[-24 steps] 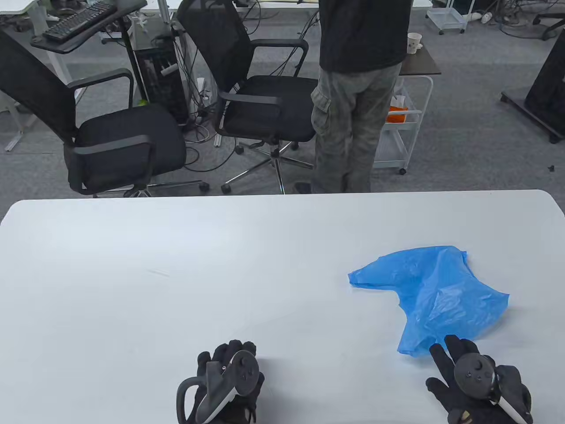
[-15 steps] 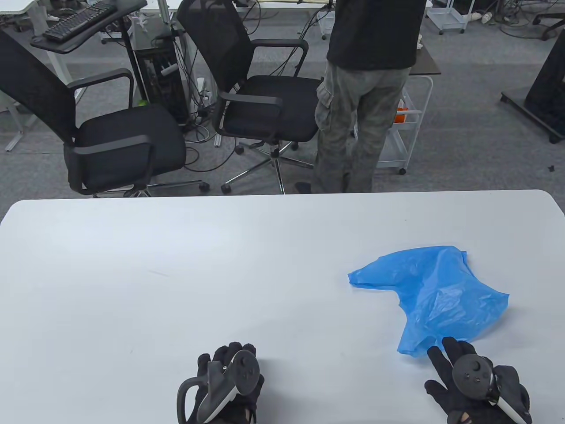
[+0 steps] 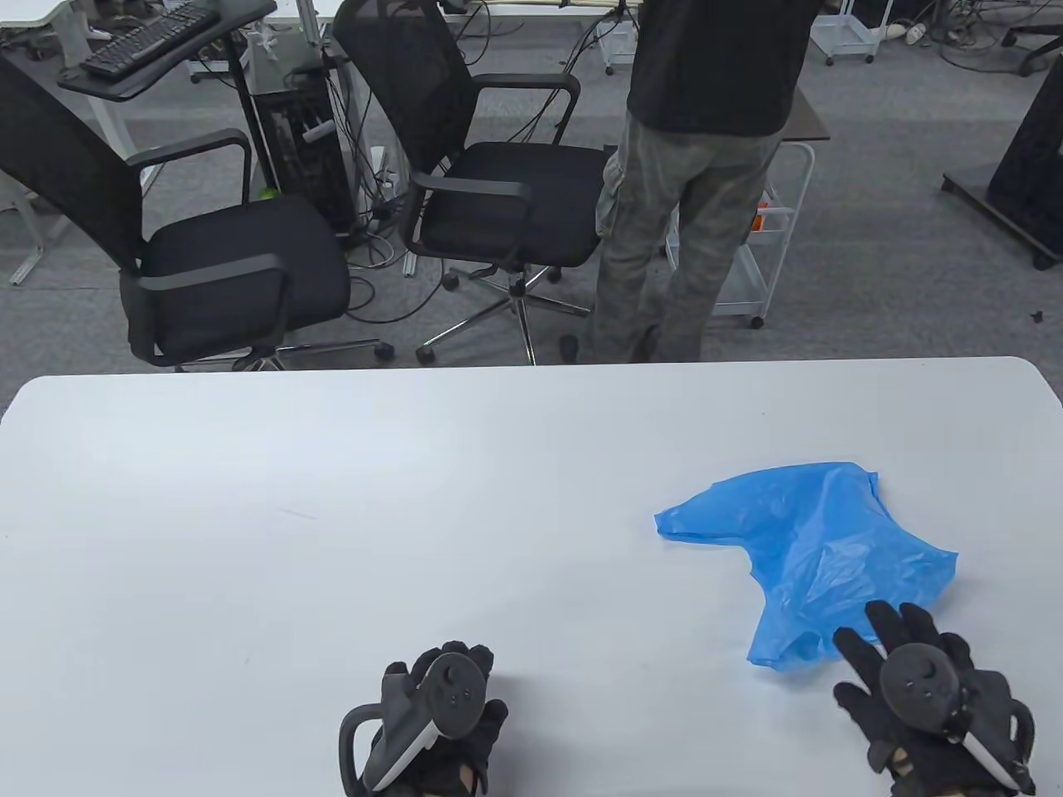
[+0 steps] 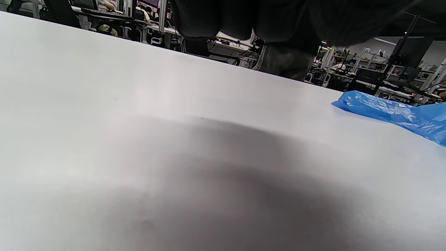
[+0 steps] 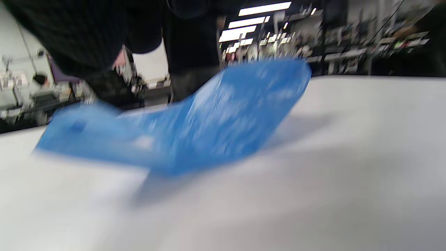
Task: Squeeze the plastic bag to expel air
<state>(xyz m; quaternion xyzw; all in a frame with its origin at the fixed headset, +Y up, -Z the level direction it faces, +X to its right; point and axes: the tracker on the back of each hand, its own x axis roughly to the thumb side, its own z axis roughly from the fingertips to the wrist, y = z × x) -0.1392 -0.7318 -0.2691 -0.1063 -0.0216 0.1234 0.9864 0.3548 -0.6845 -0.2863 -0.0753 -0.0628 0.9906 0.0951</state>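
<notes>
A crumpled blue plastic bag (image 3: 818, 548) lies on the white table (image 3: 332, 515) at the right, partly puffed up. It shows at the right edge of the left wrist view (image 4: 400, 113) and blurred in the right wrist view (image 5: 209, 122). My right hand (image 3: 905, 664) is at the bag's near edge with fingers spread over its lower corner; it holds nothing. My left hand (image 3: 444, 689) rests near the table's front edge at centre, fingers curled, well left of the bag, holding nothing.
Beyond the table's far edge stand two black office chairs (image 3: 232, 257), a person in camouflage trousers (image 3: 673, 216) and a white trolley (image 3: 764, 249). The table's left half holds nothing but bare surface.
My right hand has moved forward and to the right, its fingers now over the bag's near corner. The left hand has shifted slightly. The person behind the table has stepped right.
</notes>
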